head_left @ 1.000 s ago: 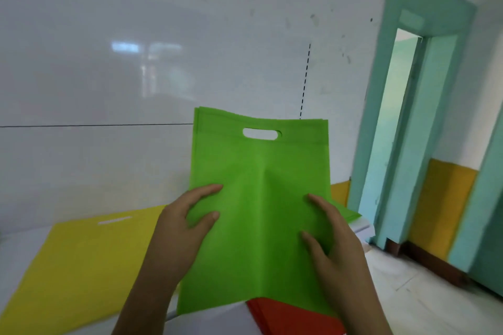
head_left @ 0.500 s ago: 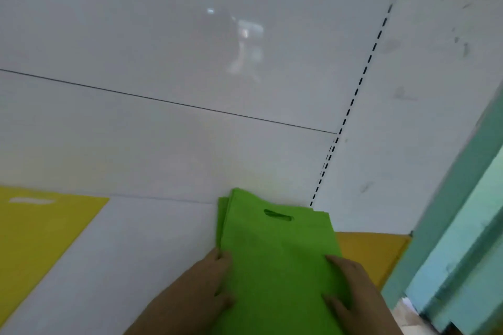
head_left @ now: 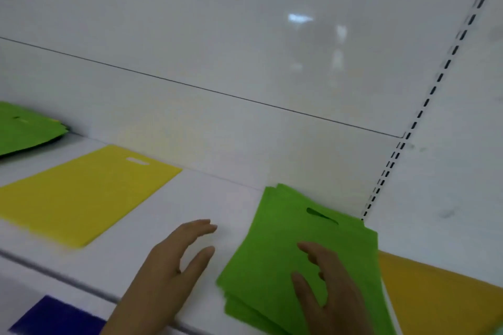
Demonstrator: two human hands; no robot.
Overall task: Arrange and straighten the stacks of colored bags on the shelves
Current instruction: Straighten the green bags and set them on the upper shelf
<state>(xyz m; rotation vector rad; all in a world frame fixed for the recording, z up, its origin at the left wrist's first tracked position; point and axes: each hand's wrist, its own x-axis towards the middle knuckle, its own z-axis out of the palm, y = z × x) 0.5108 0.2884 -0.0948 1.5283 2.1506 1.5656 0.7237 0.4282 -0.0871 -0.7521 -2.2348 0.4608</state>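
The green stack (head_left: 294,261) lies on the white shelf (head_left: 190,207) between yellow bags (head_left: 81,193) and orange ones (head_left: 441,296) — edges fanned, so squaring remains — with the left hand (head_left: 174,266) spread beside it, the right hand (head_left: 332,288) loose-fingered over it.

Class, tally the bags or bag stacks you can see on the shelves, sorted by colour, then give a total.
Green stacks: 2, near stack and far stack
Yellow bag: 1
Orange bag: 1
Purple bag: 1
Total: 5
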